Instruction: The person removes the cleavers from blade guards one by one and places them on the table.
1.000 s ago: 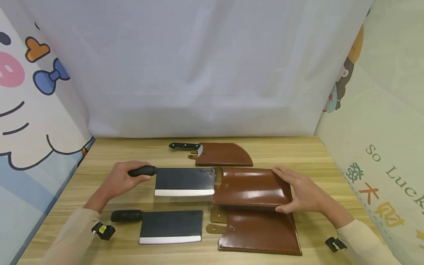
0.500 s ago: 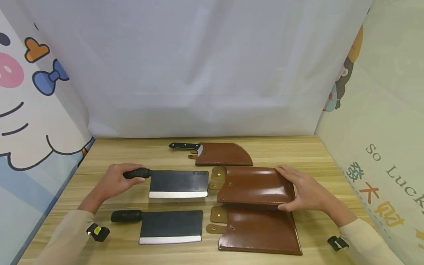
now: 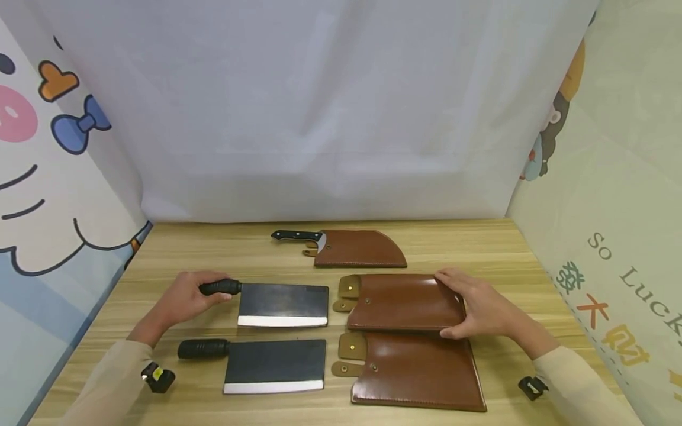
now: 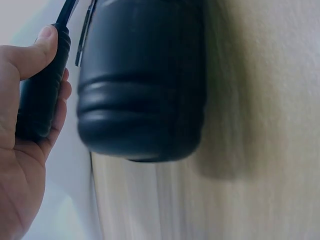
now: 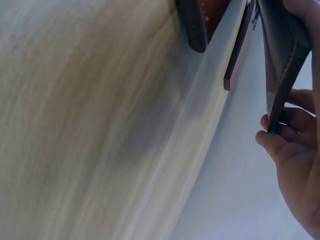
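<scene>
My left hand (image 3: 189,299) grips the black handle of a cleaver (image 3: 282,303), its dark blade pointing right with the pale edge toward me. In the left wrist view the thumb lies along that handle (image 4: 42,95). My right hand (image 3: 482,307) holds the right end of a brown leather sheath (image 3: 407,302), thumb on the near edge and fingers at the far one. The sheath's two tan snap straps hang open on its left side, a small gap away from the blade tip. In the right wrist view the fingers curl round the sheath's edge (image 5: 282,75).
A second cleaver (image 3: 274,364) lies nearer me, its handle to the left. Beside it lies another brown sheath (image 3: 418,373), partly overlapped by the held one. Farther back, a black-handled knife (image 3: 295,235) sits in a rounded brown sheath (image 3: 359,248). A white curtain (image 3: 319,118) backs the table.
The cleaver's blade has come out of the sheath mouth and moved left, baring the straps. Both cleaver and sheath have since come slightly lower in the head view.
</scene>
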`<action>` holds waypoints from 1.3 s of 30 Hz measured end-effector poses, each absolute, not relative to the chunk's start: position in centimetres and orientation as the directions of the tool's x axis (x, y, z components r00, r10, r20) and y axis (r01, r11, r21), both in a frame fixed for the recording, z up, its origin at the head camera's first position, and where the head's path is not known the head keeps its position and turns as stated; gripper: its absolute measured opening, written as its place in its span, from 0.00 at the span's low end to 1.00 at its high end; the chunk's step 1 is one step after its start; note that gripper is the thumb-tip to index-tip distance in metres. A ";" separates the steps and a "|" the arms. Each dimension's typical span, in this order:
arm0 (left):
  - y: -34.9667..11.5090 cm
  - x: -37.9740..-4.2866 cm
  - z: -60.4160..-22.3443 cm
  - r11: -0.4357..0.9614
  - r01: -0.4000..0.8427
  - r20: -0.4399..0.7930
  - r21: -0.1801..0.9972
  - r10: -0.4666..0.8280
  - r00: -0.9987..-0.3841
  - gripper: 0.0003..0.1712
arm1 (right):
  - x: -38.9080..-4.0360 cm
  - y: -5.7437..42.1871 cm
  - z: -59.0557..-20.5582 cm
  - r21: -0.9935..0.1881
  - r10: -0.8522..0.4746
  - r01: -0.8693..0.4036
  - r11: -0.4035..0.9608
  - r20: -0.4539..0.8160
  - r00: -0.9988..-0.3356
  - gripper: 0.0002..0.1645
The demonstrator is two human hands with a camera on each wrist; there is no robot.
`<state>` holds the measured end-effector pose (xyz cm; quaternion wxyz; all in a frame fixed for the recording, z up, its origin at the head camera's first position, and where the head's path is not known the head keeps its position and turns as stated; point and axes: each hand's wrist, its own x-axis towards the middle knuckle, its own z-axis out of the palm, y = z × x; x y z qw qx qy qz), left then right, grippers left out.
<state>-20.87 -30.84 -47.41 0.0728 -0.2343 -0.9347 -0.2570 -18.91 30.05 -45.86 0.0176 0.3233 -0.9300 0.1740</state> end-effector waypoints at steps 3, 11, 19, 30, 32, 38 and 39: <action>-31.0 -21.0 -47.7 0.761 0.463 0.234 0.455 0.399 -0.887 0.22 | -19.1 29.9 -45.9 -0.311 -0.592 -0.601 0.736 0.134 -0.794 0.69; -31.5 -21.6 -48.0 0.773 0.423 0.145 0.472 0.405 -0.903 0.25 | -19.9 29.7 -46.1 -0.315 -0.585 -0.579 0.752 0.085 -0.806 0.69; -31.3 -22.1 -47.9 0.791 0.383 0.033 0.477 0.419 -0.907 0.28 | -20.8 30.1 -47.3 -0.304 -0.602 -0.588 0.750 0.055 -0.796 0.69; -31.2 -22.2 -48.5 0.816 0.398 0.039 0.418 0.422 -0.906 0.27 | -21.2 30.1 -48.3 -0.327 -0.608 -0.581 0.746 0.024 -0.794 0.71; -31.2 -22.2 -48.7 0.817 0.410 0.048 0.406 0.430 -0.902 0.26 | -21.2 30.1 -48.4 -0.330 -0.607 -0.578 0.746 0.019 -0.795 0.71; -31.1 -22.1 -48.9 0.825 0.410 0.037 0.389 0.431 -0.901 0.27 | -21.2 30.2 -48.1 -0.339 -0.608 -0.570 0.748 -0.005 -0.794 0.68; -31.0 -22.1 -48.7 0.828 0.399 0.026 0.393 0.424 -0.905 0.28 | -21.2 30.2 -47.9 -0.343 -0.606 -0.567 0.749 -0.009 -0.795 0.67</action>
